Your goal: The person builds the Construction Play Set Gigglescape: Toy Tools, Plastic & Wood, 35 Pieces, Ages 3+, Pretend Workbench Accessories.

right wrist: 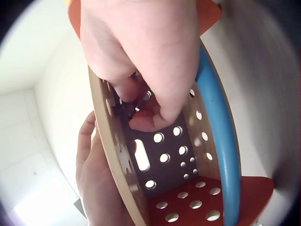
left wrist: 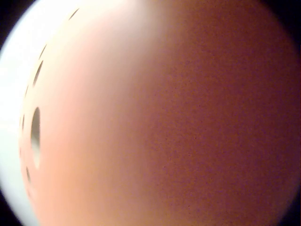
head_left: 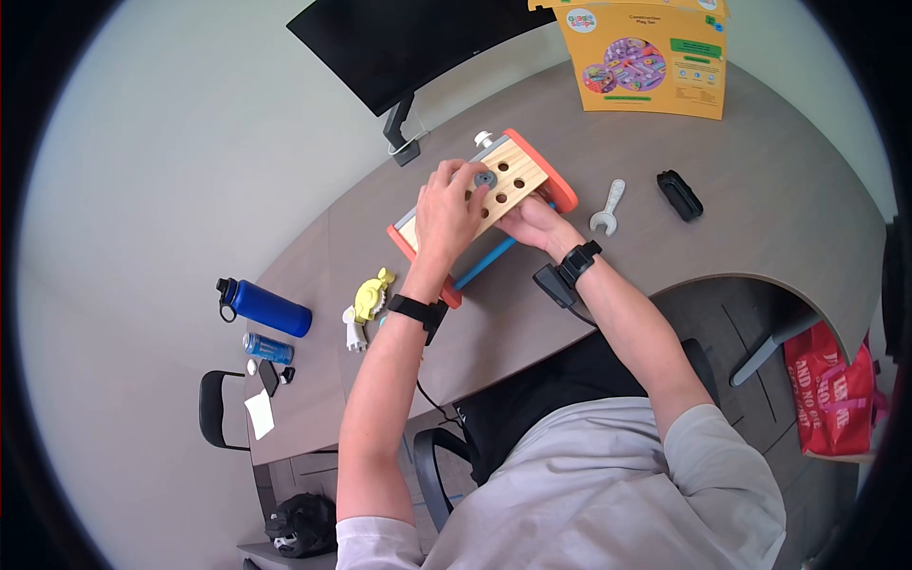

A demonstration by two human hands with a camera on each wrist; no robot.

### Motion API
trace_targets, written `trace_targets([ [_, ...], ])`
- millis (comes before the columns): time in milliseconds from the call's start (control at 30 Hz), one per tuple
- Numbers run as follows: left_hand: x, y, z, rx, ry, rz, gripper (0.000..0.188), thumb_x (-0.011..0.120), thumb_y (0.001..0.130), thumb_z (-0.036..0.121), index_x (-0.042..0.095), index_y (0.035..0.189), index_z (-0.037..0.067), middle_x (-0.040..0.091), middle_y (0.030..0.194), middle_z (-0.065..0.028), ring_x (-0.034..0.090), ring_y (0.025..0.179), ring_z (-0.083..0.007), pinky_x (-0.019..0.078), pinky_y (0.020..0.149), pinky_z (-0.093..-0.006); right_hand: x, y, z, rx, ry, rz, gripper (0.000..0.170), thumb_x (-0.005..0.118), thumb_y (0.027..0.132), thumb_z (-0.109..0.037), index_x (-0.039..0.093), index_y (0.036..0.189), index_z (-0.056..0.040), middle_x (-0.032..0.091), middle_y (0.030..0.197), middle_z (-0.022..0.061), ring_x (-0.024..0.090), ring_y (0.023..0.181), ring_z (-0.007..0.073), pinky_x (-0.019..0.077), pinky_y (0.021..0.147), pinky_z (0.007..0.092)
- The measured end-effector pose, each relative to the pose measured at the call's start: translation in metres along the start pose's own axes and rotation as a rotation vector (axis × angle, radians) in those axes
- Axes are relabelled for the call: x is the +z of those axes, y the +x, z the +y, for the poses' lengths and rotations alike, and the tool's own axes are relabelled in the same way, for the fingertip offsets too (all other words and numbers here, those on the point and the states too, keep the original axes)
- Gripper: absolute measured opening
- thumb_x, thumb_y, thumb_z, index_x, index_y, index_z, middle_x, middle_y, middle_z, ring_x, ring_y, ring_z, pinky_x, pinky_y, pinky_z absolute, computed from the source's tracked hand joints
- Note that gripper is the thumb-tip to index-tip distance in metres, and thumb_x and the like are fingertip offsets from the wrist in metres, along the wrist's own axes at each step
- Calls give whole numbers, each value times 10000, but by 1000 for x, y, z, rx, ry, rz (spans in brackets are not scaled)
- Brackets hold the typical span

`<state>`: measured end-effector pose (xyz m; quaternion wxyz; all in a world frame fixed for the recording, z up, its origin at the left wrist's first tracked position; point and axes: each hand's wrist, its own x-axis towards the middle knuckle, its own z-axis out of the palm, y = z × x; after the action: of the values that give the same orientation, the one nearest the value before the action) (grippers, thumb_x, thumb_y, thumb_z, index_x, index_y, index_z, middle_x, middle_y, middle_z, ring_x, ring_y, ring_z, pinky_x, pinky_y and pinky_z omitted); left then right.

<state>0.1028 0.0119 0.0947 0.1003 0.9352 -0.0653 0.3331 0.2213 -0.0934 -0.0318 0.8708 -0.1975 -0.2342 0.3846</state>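
Note:
A wooden toy toolbox point(head_left: 513, 190) with a pale, holed panel, orange ends and a blue rod point(head_left: 489, 261) is tilted over the table. My left hand point(head_left: 446, 214) lies over the panel, its thumb and fingertips gripping a grey round piece point(head_left: 485, 179) set there. My right hand point(head_left: 534, 223) reaches into the box from the near side. Behind the panel, its thumb and finger pinch a small dark piece point(right wrist: 124, 110), mostly hidden by the fingers. A white knob point(head_left: 483, 140) sticks out of the far side. The left wrist view is mostly blur.
Right of the box lie a toy wrench point(head_left: 608, 207) and a black case point(head_left: 680, 196). Yellow point(head_left: 371, 296) and white point(head_left: 354, 328) toy pieces lie left, beyond them a blue bottle point(head_left: 271, 307) and a can point(head_left: 268, 348). A yellow carton point(head_left: 651, 62) and a monitor point(head_left: 418, 47) stand behind.

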Motion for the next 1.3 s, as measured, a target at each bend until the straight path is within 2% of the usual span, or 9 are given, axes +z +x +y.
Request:
trace_targets([
  [300,-2,0,3,63,35,24,287,786,928,210,724,1197,128,679,1208,-101,690,1035,-356,546,899,-455,6,-2,-1,-25,-31,-11,389,500,1156,-360,509,1491,-163,562,1513,26,565,1362,176,458,1188,435],
  [467,-1,3,3,-47,-5,11,353,828,902,232,709,1219,132,686,1187,-96,697,1062,-369,558,890,-462,7,-2,-3,-8,-24,-31,392,513,1150,-381,521,1478,-168,579,1498,20,575,1349,172,457,1185,433],
  [767,0,2,-4,29,-9,20,228,746,967,209,723,1178,126,686,1192,-90,697,1032,-357,558,888,-460,6,0,-3,6,-19,-20,378,467,1164,-371,529,1480,-173,592,1496,19,583,1342,169,466,1170,438],
  [967,-1,3,0,-27,-14,12,225,738,977,217,758,1193,159,684,1185,-84,701,1016,-336,559,881,-451,10,-3,-4,14,-21,-2,386,458,1165,-380,529,1481,-170,594,1494,20,582,1342,167,467,1166,433],
  [1167,-1,3,-4,24,-6,3,220,762,969,250,769,1163,146,682,1180,-84,702,994,-330,561,876,-443,2,2,0,8,-14,-27,393,475,1157,-407,536,1469,-176,594,1490,12,575,1348,164,468,1160,446],
  [1300,-2,4,2,-3,-42,10,232,772,961,249,767,1170,148,681,1183,-83,701,1005,-331,560,877,-444,10,-2,-5,20,-15,-19,410,491,1150,-427,530,1476,-181,588,1497,13,576,1345,164,468,1159,446],
])
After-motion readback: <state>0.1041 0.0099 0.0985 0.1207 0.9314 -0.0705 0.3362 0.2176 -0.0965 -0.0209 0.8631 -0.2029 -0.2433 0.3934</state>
